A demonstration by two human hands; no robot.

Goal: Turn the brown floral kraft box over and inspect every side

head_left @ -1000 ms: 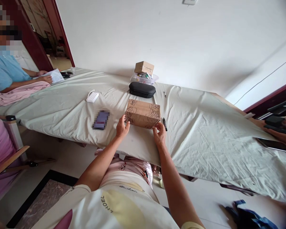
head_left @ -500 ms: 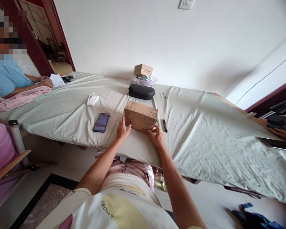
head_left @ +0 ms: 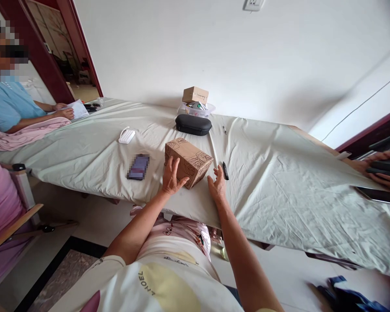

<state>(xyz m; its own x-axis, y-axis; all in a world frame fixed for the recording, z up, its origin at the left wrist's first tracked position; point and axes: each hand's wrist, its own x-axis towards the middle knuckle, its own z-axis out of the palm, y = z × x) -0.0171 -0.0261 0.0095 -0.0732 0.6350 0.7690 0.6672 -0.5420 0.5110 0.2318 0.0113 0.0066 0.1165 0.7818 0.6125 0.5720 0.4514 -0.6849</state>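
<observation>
A brown cardboard box (head_left: 191, 159) printed with line drawings sits turned at an angle on the table's pale green cloth (head_left: 273, 182), near the front edge. My left hand (head_left: 171, 178) lies flat against the box's near left face with fingers spread. My right hand (head_left: 217, 185) is open just right of the box's near corner, fingers raised, not gripping it. A black marker (head_left: 225, 170) lies right beside that hand.
A phone (head_left: 138, 167) and a small white case (head_left: 126, 135) lie left of the box. Behind it are a black oval case (head_left: 193, 124) and a small carton (head_left: 195, 95) on a clear tub. Other people sit at far left (head_left: 9, 106) and right (head_left: 381, 169).
The box has been rotated so one corner points toward me. My left hand moved onto its near face; my right hand came off the box and opened.
</observation>
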